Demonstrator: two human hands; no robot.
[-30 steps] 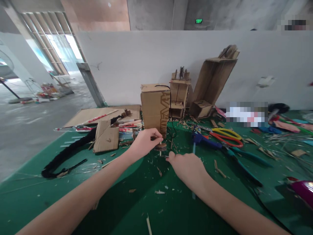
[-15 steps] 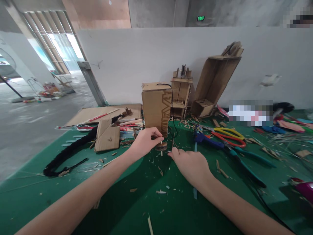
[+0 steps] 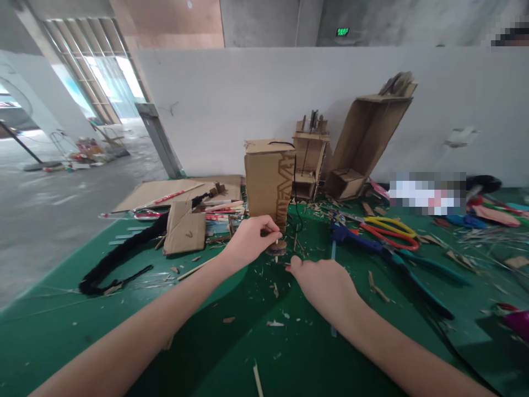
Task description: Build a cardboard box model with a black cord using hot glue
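Note:
My left hand [image 3: 256, 236] is closed in a pinch on a thin pale stick. The stick passes through a small round stack of cardboard [image 3: 276, 248], and its lower end shows below. To the right, my right hand [image 3: 320, 278] is closed, thumb against fingers. A thin sliver juts from its fingertips toward the stick's lower end, too small to name. Just behind my left hand stands a tall cardboard box [image 3: 266, 184] with a black cord [image 3: 295, 187] hanging down its right side.
Behind are two open cardboard structures, one small [image 3: 309, 160] and one tall [image 3: 363, 138]. Scissors [image 3: 390, 229] and blue-and-teal pliers [image 3: 397, 259] lie right. Left are a folded cardboard piece [image 3: 185, 229] and a fuzzy black strip [image 3: 119, 251]. Scraps litter the green table [image 3: 215, 353].
The whole view has shifted slightly. My right hand sits a little lower and farther from the cardboard disc stack. My left hand keeps its pinch on the stick.

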